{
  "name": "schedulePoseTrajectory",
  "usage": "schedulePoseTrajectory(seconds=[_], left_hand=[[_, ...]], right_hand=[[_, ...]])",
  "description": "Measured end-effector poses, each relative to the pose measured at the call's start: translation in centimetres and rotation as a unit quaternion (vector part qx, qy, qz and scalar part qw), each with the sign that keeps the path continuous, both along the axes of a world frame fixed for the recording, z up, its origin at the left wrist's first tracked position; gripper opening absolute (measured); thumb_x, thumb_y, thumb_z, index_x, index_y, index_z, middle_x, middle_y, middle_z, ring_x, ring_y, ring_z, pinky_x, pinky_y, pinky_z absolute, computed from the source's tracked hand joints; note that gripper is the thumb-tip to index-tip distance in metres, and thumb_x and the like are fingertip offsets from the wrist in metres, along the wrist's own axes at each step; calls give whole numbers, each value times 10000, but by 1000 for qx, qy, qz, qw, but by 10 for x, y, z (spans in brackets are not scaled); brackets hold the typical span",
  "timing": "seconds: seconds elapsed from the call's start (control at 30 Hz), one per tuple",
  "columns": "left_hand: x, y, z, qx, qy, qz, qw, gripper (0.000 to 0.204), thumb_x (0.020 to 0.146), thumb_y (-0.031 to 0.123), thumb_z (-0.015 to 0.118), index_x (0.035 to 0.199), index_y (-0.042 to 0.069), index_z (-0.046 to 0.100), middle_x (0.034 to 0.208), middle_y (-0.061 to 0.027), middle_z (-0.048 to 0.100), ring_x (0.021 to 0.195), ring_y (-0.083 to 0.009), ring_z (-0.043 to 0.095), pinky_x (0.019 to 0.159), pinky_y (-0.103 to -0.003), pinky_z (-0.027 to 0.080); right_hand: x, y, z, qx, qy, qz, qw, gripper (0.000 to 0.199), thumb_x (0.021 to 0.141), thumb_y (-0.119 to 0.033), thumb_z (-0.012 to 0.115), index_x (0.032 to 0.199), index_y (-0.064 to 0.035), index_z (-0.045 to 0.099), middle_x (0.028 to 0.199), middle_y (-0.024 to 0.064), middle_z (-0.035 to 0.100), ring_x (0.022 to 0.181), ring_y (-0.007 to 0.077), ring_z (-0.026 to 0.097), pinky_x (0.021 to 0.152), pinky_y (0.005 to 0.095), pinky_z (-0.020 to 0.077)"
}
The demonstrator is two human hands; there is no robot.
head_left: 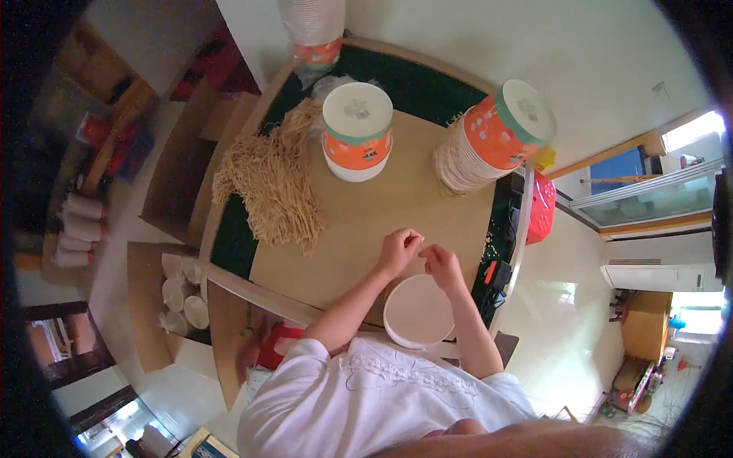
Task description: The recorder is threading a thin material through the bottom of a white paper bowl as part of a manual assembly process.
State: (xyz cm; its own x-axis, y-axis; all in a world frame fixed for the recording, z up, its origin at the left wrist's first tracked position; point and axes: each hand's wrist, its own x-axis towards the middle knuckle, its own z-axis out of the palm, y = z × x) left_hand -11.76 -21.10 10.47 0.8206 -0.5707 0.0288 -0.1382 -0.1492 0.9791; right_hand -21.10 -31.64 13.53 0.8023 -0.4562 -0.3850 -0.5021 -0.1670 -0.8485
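Observation:
Above the table, close to my body, my left hand point(401, 252) and my right hand point(443, 266) almost meet. Fingertips on both hands are pinched together. Whatever is between them is too small to make out. Just below my hands, against my white shirt, is a round white paper tub point(418, 311); my right forearm passes along its side. Beyond my left hand lies a heap of tan twisted paper cords point(275, 183). An orange and white tub point(357, 156) stands upside down beside the heap, and a tilted stack of similar tubs point(489, 137) is at the far right.
A brown board point(374, 210) covers the middle of the green tabletop point(237, 237). Another tub stack point(314, 30) stands at the far left corner. An open carton point(149, 298) with white tubs is on the floor at left. A red plastic basket point(540, 208) sits past the right edge.

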Motion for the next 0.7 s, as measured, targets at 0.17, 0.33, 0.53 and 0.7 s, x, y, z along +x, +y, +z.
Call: schedulePoseTrajectory(seconds=[0.17, 0.33, 0.53, 0.7], left_hand=[[8, -6, -16, -21, 123, -70, 990, 104, 834, 111, 583, 834, 13, 618, 721, -13, 621, 646, -70, 556, 606, -228, 463], [9, -6, -8, -95, 345, -50, 932, 108, 832, 129, 585, 829, 30, 629, 695, 5, 596, 606, -44, 509, 517, -193, 402], [13, -3, -2, -26, 274, -118, 954, 115, 809, 130, 615, 822, 20, 646, 729, -16, 619, 665, -60, 551, 592, -218, 452], [13, -4, -3, -41, 212, -95, 972, 113, 787, 116, 634, 816, 7, 646, 733, -25, 629, 681, -66, 558, 620, -226, 459]], right_hand=[[2, -18, 10, 219, 6, -40, 975, 179, 875, -142, 500, 814, 3, 584, 559, 2, 485, 494, 75, 457, 457, 205, 348], [-1, -17, 8, 178, -36, -49, 982, 158, 861, -149, 536, 791, -13, 575, 572, 1, 500, 507, 65, 461, 458, 195, 337], [-7, -20, -8, 154, -53, -52, 985, 139, 860, -132, 552, 826, -7, 604, 605, 16, 551, 532, 74, 489, 482, 215, 380], [-2, -17, -9, 84, -86, -52, 991, 125, 849, -127, 567, 833, -9, 603, 676, 17, 585, 626, 74, 525, 560, 214, 415]])
